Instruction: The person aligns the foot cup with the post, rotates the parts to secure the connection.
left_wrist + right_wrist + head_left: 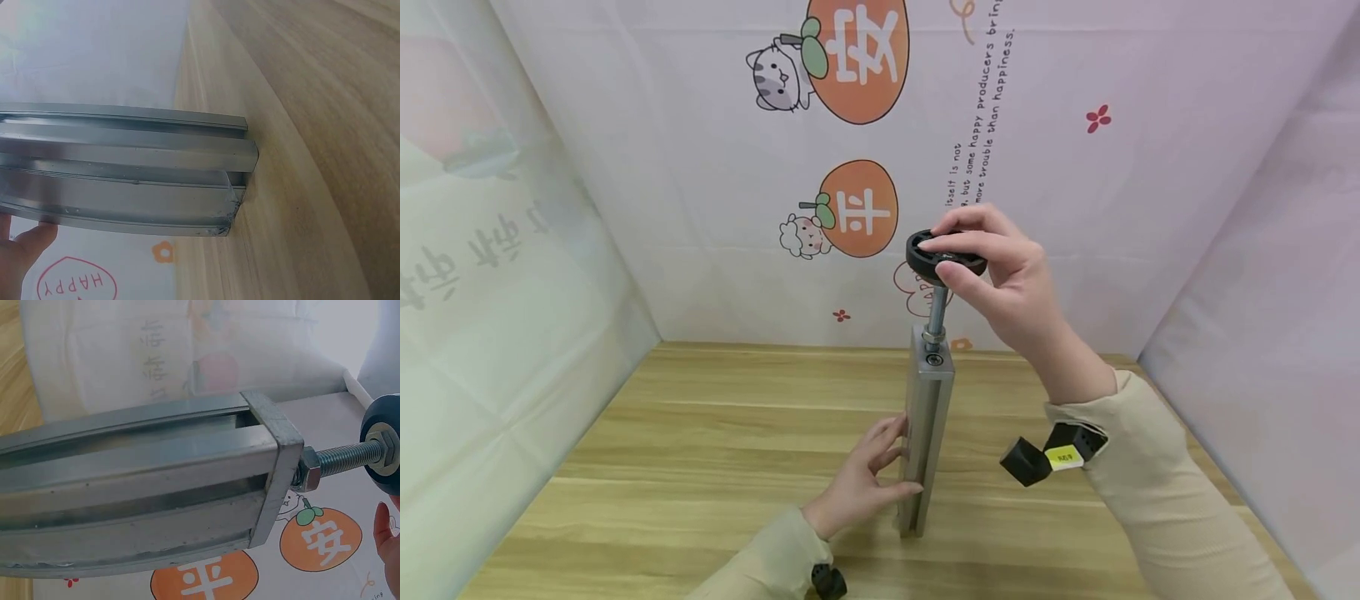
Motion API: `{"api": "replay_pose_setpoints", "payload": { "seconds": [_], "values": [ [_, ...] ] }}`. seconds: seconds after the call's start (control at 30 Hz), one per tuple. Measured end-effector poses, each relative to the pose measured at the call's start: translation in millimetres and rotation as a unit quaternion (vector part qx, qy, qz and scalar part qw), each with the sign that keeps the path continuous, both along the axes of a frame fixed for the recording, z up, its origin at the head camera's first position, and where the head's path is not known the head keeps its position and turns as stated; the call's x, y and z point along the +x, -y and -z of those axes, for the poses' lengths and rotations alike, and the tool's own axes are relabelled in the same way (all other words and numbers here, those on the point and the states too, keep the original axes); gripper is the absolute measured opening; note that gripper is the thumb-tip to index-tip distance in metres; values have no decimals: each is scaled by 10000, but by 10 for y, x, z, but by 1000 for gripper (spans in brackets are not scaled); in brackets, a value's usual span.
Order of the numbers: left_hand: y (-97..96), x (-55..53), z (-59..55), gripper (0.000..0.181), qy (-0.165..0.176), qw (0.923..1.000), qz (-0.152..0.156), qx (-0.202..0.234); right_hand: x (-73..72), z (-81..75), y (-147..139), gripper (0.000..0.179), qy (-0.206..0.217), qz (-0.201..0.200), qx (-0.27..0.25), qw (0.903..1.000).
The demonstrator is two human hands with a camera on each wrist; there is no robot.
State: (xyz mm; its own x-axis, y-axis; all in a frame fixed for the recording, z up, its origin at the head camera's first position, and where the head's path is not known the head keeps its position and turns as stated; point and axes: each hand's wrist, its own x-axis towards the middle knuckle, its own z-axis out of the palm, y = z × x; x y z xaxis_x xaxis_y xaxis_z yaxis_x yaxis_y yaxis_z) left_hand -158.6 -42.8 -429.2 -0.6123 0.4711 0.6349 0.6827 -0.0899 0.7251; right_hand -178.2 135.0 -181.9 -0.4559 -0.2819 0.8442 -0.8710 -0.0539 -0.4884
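Observation:
A slotted aluminium profile [922, 450] stands upright on the wooden table, an end plate [275, 450] fixed across its top. From that plate rises a threaded rod [350, 457] with a hex nut [309, 469] at its base and a round black foot [922, 260] on its upper end. My right hand [1000, 271] grips the black foot, thumb at the near edge and fingers over the top. Lower down, my left hand [865, 479] holds the profile between thumb and fingers. In the left wrist view the profile's bottom end [240, 175] meets the table.
The wooden table [737, 433] is enclosed by a printed back cloth [700, 167] and pale side cloths. A black wrist camera [1026, 461] juts from the right sleeve close to the profile. Another camera [829, 581] sits at the left cuff.

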Motion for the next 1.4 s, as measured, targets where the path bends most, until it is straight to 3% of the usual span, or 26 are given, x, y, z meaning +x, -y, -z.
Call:
{"api": "replay_pose_setpoints", "payload": {
  "seconds": [0.23, 0.5, 0.77, 0.87, 0.93, 1.0, 1.07, 1.1, 1.17, 1.23, 1.4],
  "values": [
    [18, 6, -5, 93, 123, 9999, 27, -17, 17, -48, 45, 17, -698, 963, 425, 9920],
    [21, 14, -32, 91, 306, 9994, 100, -92, 50, -78, 145, 18, -1380, 1985, 248, 9700],
    [25, 5, -23, 93, 185, 9997, 145, 11, 77, -47, 203, 21, -1626, 2422, 199, 9563],
    [22, 9, -17, 93, 217, 9996, 162, 51, 60, -32, 171, 35, -1547, 2244, 130, 9621],
    [19, 16, -14, 93, 263, 9995, 151, 55, 33, -24, 118, 50, -1278, 1908, 72, 9732],
    [15, 23, -13, 93, 298, 9995, 123, 58, -9, -14, 57, 54, -724, 1245, -104, 9895],
    [14, 28, -16, 93, 245, 9997, 79, 60, -68, -3, -2, 52, 72, 84, -256, 9996],
    [13, 29, -18, 93, 232, 9997, 66, 67, -97, 7, -28, 49, 499, -589, -323, 9965],
    [13, 31, -20, 93, 217, 9997, 59, 88, -160, 26, -69, 43, 1296, -1839, -377, 9736],
    [14, 34, -23, 93, 244, 9996, 79, 109, -212, 50, -96, 46, 1859, -2800, -270, 9414],
    [11, 32, -16, 92, 397, 9992, 58, 86, -283, 76, -42, 50, 2316, -4101, -269, 8817]
  ]
}}
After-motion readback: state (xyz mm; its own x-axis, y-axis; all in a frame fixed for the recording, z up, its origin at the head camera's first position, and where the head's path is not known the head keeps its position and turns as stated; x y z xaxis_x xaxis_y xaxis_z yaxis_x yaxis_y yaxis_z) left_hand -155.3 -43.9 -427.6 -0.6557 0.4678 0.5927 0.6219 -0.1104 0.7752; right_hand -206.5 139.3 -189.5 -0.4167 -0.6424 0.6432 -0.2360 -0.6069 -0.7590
